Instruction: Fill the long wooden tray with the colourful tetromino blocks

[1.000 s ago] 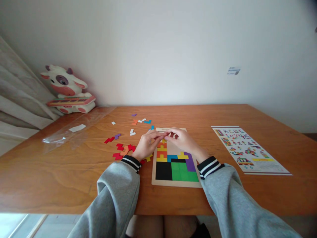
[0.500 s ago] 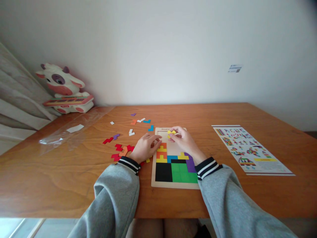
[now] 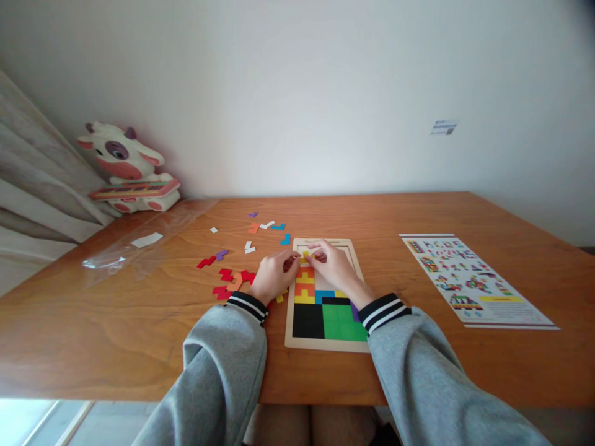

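Note:
Over the upper left of a wooden puzzle board [image 3: 325,345], my right hand [image 3: 337,267] pinches a small yellow puzzle piece [image 3: 305,254]. My left hand [image 3: 274,274] meets it from the other side, thumb and fingertips closed at the piece's left end. Fingers hide part of its outline. Just below, orange and yellow pieces [image 3: 304,284] are fitted along the board's left side. A blue piece [image 3: 324,297], black pieces [image 3: 307,321] and a green area [image 3: 343,323] fill the lower part. My right wrist partly covers a purple piece [image 3: 355,312].
Left of the board lie loose red pieces [image 3: 222,291], an orange piece [image 3: 235,282], and white, blue and purple ones farther back. A clear plastic bag [image 3: 111,260] and a cow toy with keyboard [image 3: 134,189] are at far left. A printed pattern sheet [image 3: 474,279] lies at right.
My right hand has moved left with the yellow piece, to the board's upper left. My left hand has closed its fingers at the piece. The view has shifted slightly.

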{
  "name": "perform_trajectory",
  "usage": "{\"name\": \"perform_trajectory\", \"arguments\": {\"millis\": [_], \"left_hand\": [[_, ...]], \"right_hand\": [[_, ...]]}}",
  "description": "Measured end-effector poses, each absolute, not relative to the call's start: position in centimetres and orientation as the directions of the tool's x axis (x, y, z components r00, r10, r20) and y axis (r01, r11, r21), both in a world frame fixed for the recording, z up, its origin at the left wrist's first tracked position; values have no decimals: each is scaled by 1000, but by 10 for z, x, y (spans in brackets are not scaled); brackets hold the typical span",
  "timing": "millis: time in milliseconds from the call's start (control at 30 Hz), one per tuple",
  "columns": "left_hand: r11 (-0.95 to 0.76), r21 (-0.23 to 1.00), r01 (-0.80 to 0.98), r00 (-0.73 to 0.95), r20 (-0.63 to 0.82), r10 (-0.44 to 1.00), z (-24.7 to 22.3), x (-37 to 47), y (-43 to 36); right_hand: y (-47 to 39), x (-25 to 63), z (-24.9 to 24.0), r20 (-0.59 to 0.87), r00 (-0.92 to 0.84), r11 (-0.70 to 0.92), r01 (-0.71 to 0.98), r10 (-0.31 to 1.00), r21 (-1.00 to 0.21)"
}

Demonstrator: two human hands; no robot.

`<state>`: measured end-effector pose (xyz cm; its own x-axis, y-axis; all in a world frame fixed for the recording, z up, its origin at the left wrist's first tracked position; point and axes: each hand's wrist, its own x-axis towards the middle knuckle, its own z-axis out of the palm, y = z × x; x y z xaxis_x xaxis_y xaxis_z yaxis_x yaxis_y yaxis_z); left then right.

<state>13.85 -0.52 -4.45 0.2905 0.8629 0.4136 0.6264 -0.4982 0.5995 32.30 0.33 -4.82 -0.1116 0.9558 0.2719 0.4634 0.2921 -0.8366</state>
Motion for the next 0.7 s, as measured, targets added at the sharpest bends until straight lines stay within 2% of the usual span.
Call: {"name": "perform_trajectory", "arguments": {"millis": [233, 433, 700], "left_hand": [[-520, 579, 628, 271, 463, 844, -44, 139, -5], [-553, 533, 640, 308, 481, 820, -45, 138, -4], [-579, 403, 709, 372, 484, 792, -42, 138, -8]], "right_hand": [[3, 323, -53, 324, -197, 367, 676, 925, -638], [-1, 325, -52, 325, -271, 413, 732, 906, -542], [-5, 324, -47, 347, -307, 446, 766, 886, -462]]}}
